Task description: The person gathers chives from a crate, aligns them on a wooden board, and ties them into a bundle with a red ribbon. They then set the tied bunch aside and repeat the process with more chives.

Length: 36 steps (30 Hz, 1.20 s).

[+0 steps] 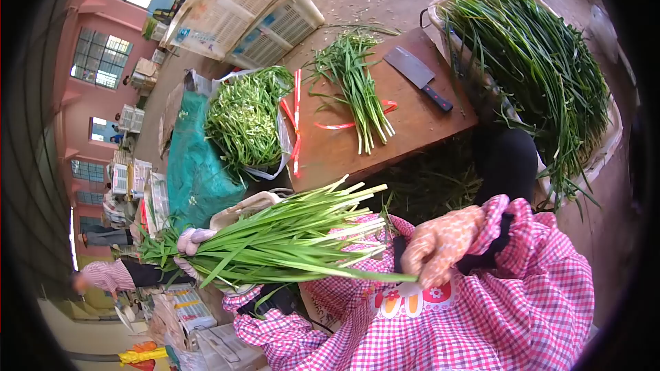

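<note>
My left hand (194, 242), in a pale glove, is closed round the leafy end of a big bunch of garlic chives (289, 233). The pale cut ends fan out to the right, above my lap. My right hand (440, 244), in an orange patterned glove, pinches the tip of one long green blade (385, 277) that sticks out of the bunch. Beyond, a smaller bunch of chives (357, 89) lies on a brown board (412, 124), across a red-and-white tie strip (337, 126). A cleaver (417, 74) with a dark handle rests beside it.
A white crate (612, 130) heaped with long chives stands at the right. More red strips (297, 124) hang over the board's left edge. Left of it sits a bag of trimmed greens (247, 117) by a teal sack (189, 172). Plastic crates (227, 7) stand behind; another person (110, 276) is at far left.
</note>
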Tool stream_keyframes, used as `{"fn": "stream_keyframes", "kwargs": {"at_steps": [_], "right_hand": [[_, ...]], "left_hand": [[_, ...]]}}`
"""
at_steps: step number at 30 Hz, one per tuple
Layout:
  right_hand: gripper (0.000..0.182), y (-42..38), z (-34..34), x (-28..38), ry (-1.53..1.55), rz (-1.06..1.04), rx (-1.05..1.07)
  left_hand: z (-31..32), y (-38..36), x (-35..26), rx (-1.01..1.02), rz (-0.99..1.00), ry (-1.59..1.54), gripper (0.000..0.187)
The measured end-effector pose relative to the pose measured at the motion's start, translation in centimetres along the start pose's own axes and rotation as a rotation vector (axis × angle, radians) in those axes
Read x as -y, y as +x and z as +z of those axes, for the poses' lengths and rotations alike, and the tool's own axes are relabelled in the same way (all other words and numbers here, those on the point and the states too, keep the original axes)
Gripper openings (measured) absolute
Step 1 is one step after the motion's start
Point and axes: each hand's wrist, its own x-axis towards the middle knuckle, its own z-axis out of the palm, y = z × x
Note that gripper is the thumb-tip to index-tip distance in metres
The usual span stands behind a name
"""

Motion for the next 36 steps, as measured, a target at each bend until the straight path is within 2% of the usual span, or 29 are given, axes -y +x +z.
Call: {"fn": "stream_keyframes", "kwargs": {"at_steps": [1,3,5,6,7,8,9,11,12,13,15,16,17,19,21,23,24,27,28,29,31,32,33,34,36], "right_hand": [[0.022,-1.4,-0.1,0.1,-0.045,0.083,-0.079],[0.022,-3.6,0.1,1.1,-0.449,0.231,-0.312],[0.025,-4.5,-0.3,0.7,-1.255,0.749,-0.387],[0.03,-4.8,-0.7,-0.6,-1.335,0.936,-0.468],[0.03,-4.3,-0.7,-1.4,-1.338,0.941,-0.478],[0.031,-3.0,-0.4,-1.7,-0.971,0.483,-0.766],[0.033,-1.8,0.0,-1.7,-0.565,0.024,-0.985],[0.036,0.7,0.4,-1.1,0.143,-0.032,-0.94],[0.039,1.9,0.5,-1.0,0.272,-0.13,-0.92],[0.048,2.6,0.8,-0.1,0.411,-0.088,-0.89],[0.056,4.5,0.7,-0.1,0.537,-0.181,-0.775],[0.06,5.8,1.4,0.8,0.703,-0.232,-0.8],[0.054,5.8,0.3,0.3,0.553,-0.153,-0.683],[0.054,6.3,-0.4,0.1,0.532,-0.133,-0.621],[0.064,7.2,-1.0,-0.8,0.655,-0.31,-0.505],[0.066,8.6,-1.1,-1.5,0.857,-0.361,-0.544],[0.063,9.1,-1.6,-1.7,0.778,-0.373,-0.475],[0.047,11.2,-1.3,-3.4,0.902,-0.387,-0.604],[0.031,11.1,0.2,-0.5,1.074,-0.363,-0.686],[0.023,11.3,-0.8,-3.3,0.934,-0.493,-0.413],[0.028,12.2,-1.3,-4.4,0.624,-0.517,-0.502],[0.027,11.5,-1.0,-3.5,0.704,-0.492,-0.473],[0.031,11.0,-0.8,-2.9,0.647,-0.357,-0.605],[0.031,10.7,-0.6,-2.8,0.651,-0.312,-0.649],[0.029,9.4,-0.1,-2.4,0.632,-0.243,-0.699]], "left_hand": [[0.4,-0.1,0.1,0.021,0.018,0.004,0.023],[1.3,-0.2,-0.1,-0.005,-0.052,0.018,0.023],[0.5,-0.3,-1.5,0.042,-0.068,0.041,0.022],[0.1,-0.5,-2.0,0.045,-0.069,0.039,0.022],[-0.2,-0.6,-2.3,0.054,-0.155,-0.19,0.022],[-0.3,-0.7,-2.5,0.053,-0.239,-0.413,0.022],[0.1,-0.7,-2.0,0.052,-0.239,-0.412,0.022],[0.9,-0.5,-0.8,0.07,-0.067,0.0,0.022],[1.0,-0.5,-0.7,0.072,-0.066,0.0,0.022],[1.0,-0.5,-0.7,0.08,-0.051,-0.024,0.021],[1.8,-0.4,-0.2,0.089,-0.034,-0.047,0.02],[2.7,-0.4,0.4,0.101,-0.071,-0.021,0.019],[3.3,-0.4,0.9,0.114,-0.108,0.005,0.018],[3.7,-0.7,1.1,0.104,-0.04,-0.051,0.018],[4.1,-1.0,1.2,0.08,-0.06,-0.034,0.018],[4.5,-1.0,1.4,0.091,-0.11,0.001,0.018],[4.8,-1.0,1.8,0.108,-0.121,-0.004,0.018],[4.5,-0.8,1.9,0.152,-0.167,0.0,0.017],[4.1,-1.0,1.6,0.135,-0.127,-0.004,0.017],[3.7,-1.2,1.3,0.118,-0.086,-0.006,0.018],[3.3,-1.2,0.9,0.127,-0.09,-0.008,0.018],[3.3,-1.1,1.0,0.152,-0.146,-0.003,0.018],[3.4,-1.1,1.0,0.176,-0.203,0.002,0.018],[3.4,-1.1,0.8,0.175,-0.25,0.027,0.017],[3.8,-0.9,1.2,0.175,-0.238,0.025,0.017]]}}
